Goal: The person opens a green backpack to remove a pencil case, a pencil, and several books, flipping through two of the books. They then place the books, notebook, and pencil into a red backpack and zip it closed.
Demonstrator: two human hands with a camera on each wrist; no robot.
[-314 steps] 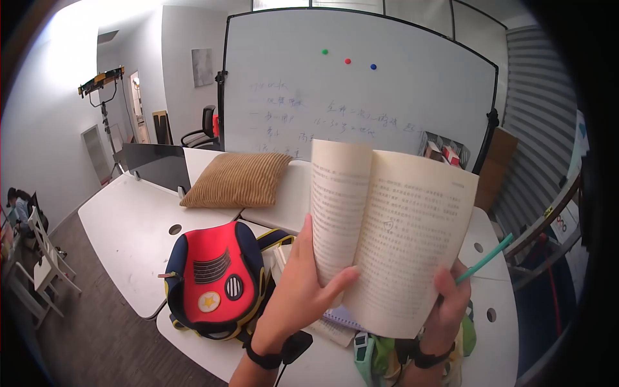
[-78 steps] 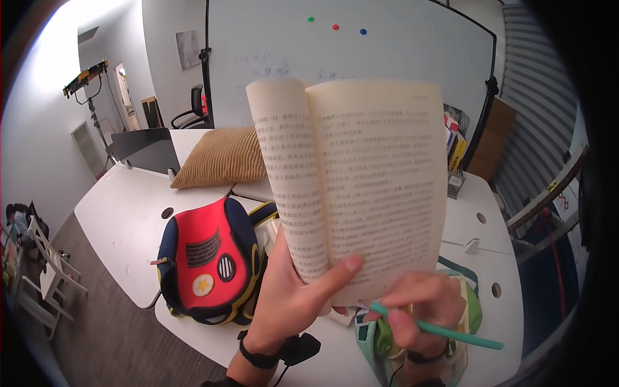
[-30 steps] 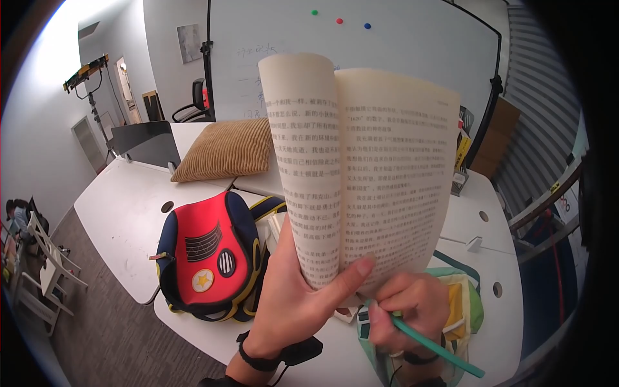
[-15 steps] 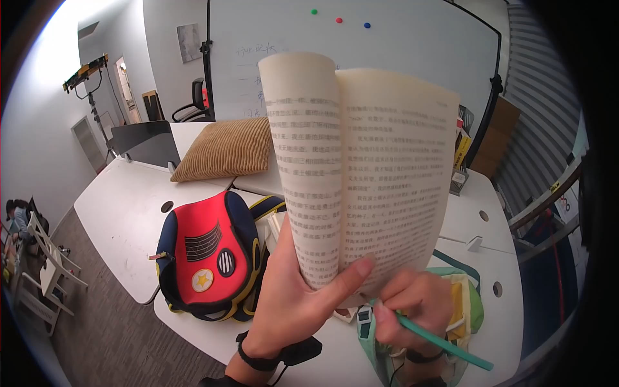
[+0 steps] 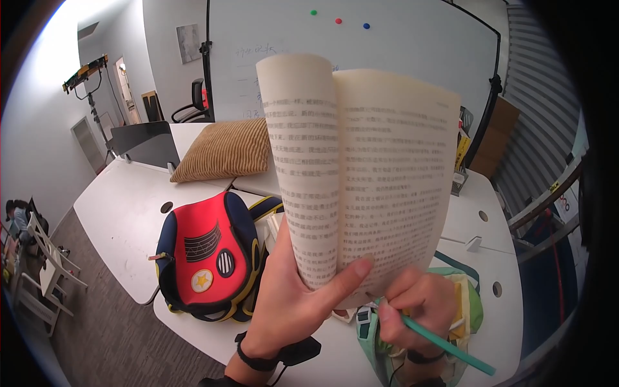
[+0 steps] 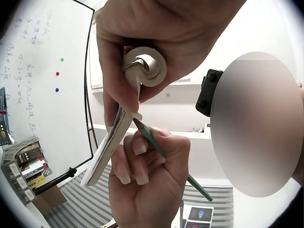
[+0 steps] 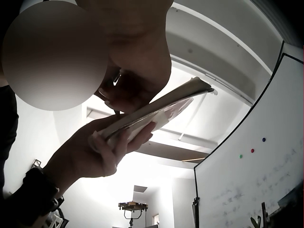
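Note:
An open paperback book with printed pages stands raised in the head view, its left part rolled back. My left hand grips it from below, thumb lying across the lower page near the spine. In my right hand a green pencil is pinched, its point at the bottom margin of the right page. From the left wrist, the pencil's sharpened tip shows right at the book's lower edge, below the rolled part. The right wrist view shows left fingers supporting the book's back.
A red and navy backpack lies on the white table, with a brown corduroy cushion behind it. Under my right arm is a green and yellow bag. Beyond the table stands a whiteboard with colored magnets.
Earlier my right hand held the book's right edge with the pencil sticking out; now it has the pencil's point at the page bottom. The book stands higher. Lately only the pencil shifts slightly.

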